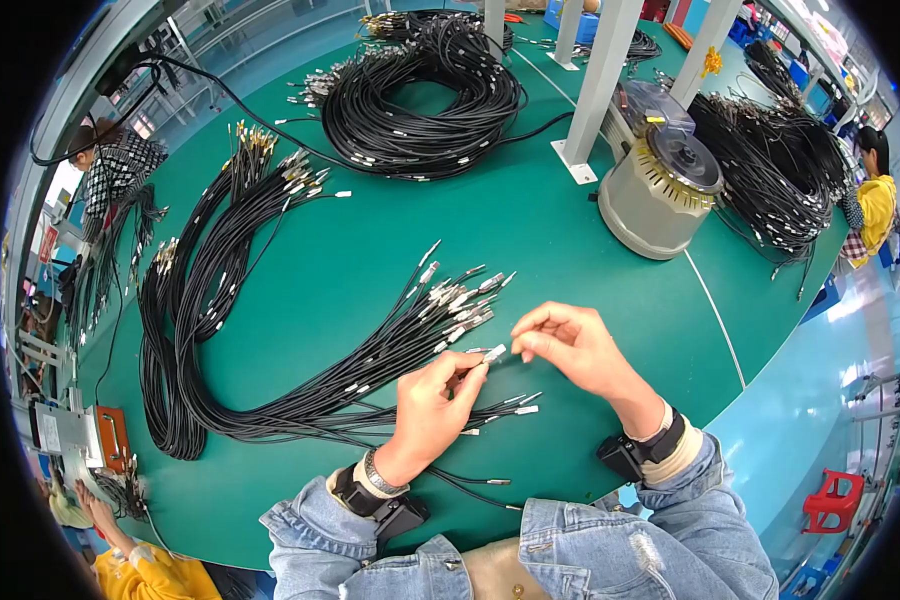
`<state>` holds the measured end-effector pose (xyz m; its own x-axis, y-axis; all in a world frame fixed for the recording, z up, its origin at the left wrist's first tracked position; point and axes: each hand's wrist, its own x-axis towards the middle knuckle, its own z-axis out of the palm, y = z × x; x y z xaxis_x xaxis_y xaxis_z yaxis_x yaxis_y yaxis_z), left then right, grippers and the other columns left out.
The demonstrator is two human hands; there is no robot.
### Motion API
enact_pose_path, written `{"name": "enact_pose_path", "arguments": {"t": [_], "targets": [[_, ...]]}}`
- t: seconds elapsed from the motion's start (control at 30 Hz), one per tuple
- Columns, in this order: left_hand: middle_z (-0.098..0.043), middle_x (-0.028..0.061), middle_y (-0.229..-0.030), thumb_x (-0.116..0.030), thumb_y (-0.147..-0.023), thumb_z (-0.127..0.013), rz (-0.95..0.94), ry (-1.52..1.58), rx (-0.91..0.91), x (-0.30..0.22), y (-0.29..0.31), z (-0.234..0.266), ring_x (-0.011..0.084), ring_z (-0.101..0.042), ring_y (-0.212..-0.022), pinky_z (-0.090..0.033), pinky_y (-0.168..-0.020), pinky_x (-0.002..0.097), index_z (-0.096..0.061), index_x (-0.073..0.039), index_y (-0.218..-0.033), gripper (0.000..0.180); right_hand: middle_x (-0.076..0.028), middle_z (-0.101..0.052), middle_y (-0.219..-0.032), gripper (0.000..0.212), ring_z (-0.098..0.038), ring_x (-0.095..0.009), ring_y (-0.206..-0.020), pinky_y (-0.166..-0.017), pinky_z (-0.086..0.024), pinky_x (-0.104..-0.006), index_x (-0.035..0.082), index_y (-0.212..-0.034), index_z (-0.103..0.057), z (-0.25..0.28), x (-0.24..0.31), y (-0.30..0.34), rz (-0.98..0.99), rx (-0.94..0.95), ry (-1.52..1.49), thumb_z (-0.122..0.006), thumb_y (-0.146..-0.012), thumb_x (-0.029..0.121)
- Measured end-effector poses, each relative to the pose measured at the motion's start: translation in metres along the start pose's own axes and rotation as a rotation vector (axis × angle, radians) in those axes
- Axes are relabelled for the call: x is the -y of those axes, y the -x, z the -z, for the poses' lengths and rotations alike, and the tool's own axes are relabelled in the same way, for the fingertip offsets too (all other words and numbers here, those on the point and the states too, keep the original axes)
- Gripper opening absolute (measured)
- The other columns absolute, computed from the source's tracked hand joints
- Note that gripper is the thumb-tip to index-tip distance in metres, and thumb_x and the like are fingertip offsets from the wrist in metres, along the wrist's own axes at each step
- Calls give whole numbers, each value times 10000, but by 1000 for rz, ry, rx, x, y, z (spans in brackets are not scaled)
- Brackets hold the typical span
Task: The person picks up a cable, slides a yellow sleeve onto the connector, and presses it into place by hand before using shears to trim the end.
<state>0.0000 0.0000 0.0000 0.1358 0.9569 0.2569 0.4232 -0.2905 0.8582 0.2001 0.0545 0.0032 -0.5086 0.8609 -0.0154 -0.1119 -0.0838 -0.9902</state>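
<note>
My left hand (432, 402) pinches a black cable close to its white connector (495, 353), which sticks out past the thumb and index finger. Just right of that connector is my right hand (580, 352), its fingers curled and the fingertips drawn together. Whatever lies between those fingertips, if anything, is too small to make out. Beyond and beside my left hand, a bundle of black cables (300, 405) runs across the green table, curving up at the left. Many white and metal connector ends (460, 305) fan out behind my hands. A few loose cable ends (498, 482) lie nearer to me.
A large coil of black cables (420, 150) lies at the back. Right of it stand grey metal posts (600, 85) and a round bowl-shaped machine (660, 195). More cables (770, 170) hang over the right edge. Other people work left and right; a red stool (833, 502) stands on the floor.
</note>
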Motion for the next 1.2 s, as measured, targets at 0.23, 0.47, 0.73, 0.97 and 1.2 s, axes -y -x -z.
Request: {"name": "enact_pose_path", "arguments": {"t": [0.23,0.47,0.73,0.97,1.2], "targets": [[-650,45,-732,4,-838,-627,133,184,-52,13,0,-6,61,-591,-635,-462,-565,192,-601,27,-869,47,-57,-628,-834,144,-566,-102,-742,-707,-465,-246,-10,-937,-613,73,36,12,168,-466,166,-575,-892,121],[-648,47,-752,11,-845,-608,158,113,21,8,-4,-4,71,-603,-670,-477,-605,199,-602,28,-894,52,-2,-620,-897,221,-534,-89,-828,-733,-425,-253,29,-1003,-641,201,92,40,243,-990,451,-591,-874,202],[-649,61,-808,10,-847,-604,120,104,1,7,-4,-3,78,-606,-684,-483,-617,204,-613,32,-931,87,44,-605,-932,252,-496,-71,-890,-794,-354,-255,109,-975,-667,242,117,20,-155,-829,606,-607,-844,315],[-644,51,-749,-2,-833,-627,98,95,-28,13,-4,-4,75,-584,-634,-460,-575,207,-620,31,-921,94,64,-591,-865,159,-479,-51,-825,-751,-340,-242,131,-890,-663,257,122,18,-251,-758,572,-632,-834,277],[-649,53,-714,-5,-825,-645,67,41,-128,7,-6,-3,68,-591,-621,-457,-562,199,-631,30,-876,63,57,-577,-805,111,-468,-64,-700,-647,-334,-207,126,-849,-647,236,123,21,-59,-831,279,-666,-819,231]]}}
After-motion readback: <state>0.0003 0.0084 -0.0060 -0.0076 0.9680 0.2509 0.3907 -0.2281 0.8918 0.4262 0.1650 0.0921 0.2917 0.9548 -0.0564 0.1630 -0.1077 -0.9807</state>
